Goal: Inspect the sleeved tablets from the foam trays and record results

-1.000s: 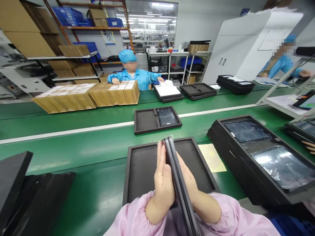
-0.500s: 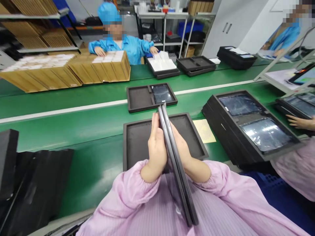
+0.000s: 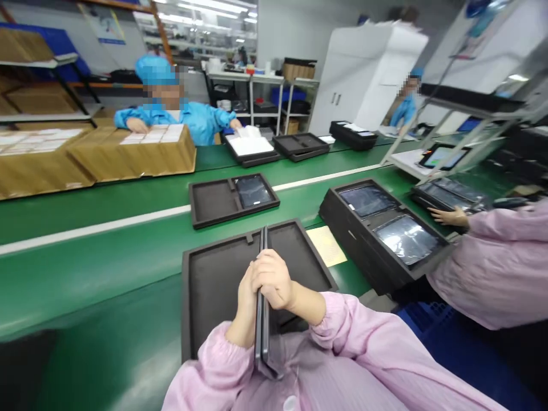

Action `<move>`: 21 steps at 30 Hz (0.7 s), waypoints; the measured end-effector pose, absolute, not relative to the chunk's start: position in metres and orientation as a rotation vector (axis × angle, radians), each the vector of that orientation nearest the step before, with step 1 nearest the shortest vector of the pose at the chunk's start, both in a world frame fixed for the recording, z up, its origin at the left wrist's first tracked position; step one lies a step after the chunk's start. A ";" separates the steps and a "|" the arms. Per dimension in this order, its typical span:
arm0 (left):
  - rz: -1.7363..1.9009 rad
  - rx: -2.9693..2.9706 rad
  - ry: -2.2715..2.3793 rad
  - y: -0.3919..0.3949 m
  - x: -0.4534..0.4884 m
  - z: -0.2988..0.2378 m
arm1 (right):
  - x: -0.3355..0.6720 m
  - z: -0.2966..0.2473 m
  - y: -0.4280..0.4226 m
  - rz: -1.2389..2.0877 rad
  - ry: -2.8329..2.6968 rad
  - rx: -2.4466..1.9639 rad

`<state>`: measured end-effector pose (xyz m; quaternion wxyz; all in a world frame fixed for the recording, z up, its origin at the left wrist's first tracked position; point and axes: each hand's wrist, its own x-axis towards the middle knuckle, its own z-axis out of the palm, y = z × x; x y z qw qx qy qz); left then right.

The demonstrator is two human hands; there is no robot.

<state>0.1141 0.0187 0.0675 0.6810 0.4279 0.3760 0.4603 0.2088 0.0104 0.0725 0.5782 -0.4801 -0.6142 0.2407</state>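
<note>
Two thin dark tablets (image 3: 262, 337) stand on edge, face to face, upright between my hands and close to my chest. My left hand (image 3: 246, 294) presses flat along the left tablet's side, its fingers partly covered. Over the top edges curls my right hand (image 3: 273, 278), its fingers wrapped across both tablets and meeting the left fingertips. Beneath them lies a shallow black foam tray (image 3: 218, 279) on the green bench. Beyond it is a second foam tray (image 3: 212, 201), with one tablet (image 3: 253, 191) in its right compartment.
A stack of black foam trays (image 3: 349, 234) holding tablets stands at the right, beside a yellow paper (image 3: 326, 245). A co-worker's hand (image 3: 449, 217) rests near more tablets at far right. Across the bench, a person in blue (image 3: 194, 123) handles white papers by cardboard boxes (image 3: 141, 157).
My right hand has moved from flat against the right tablet to over the top edges. The tablets are more upright. The view has tilted up and turned right.
</note>
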 end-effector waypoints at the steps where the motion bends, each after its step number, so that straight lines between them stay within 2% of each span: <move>1: 0.988 0.931 0.819 0.019 0.111 0.063 | 0.216 0.077 0.015 0.507 -1.383 -1.140; 5: 0.854 1.098 0.682 0.020 0.088 0.055 | 0.247 0.104 0.037 0.551 -0.909 -1.226; 9: 0.941 1.351 0.841 0.011 0.079 0.062 | 0.253 0.121 0.050 0.680 -0.587 -1.257; 13: 1.019 1.172 1.030 -0.006 0.073 0.079 | 0.254 0.124 0.030 0.800 -0.848 -1.240; 16: 1.035 0.789 1.000 -0.019 0.062 0.097 | 0.272 0.126 0.008 0.848 -1.256 -1.450; 21: 1.020 0.620 0.948 -0.026 0.051 0.107 | 0.273 0.136 -0.008 0.549 -1.671 -1.680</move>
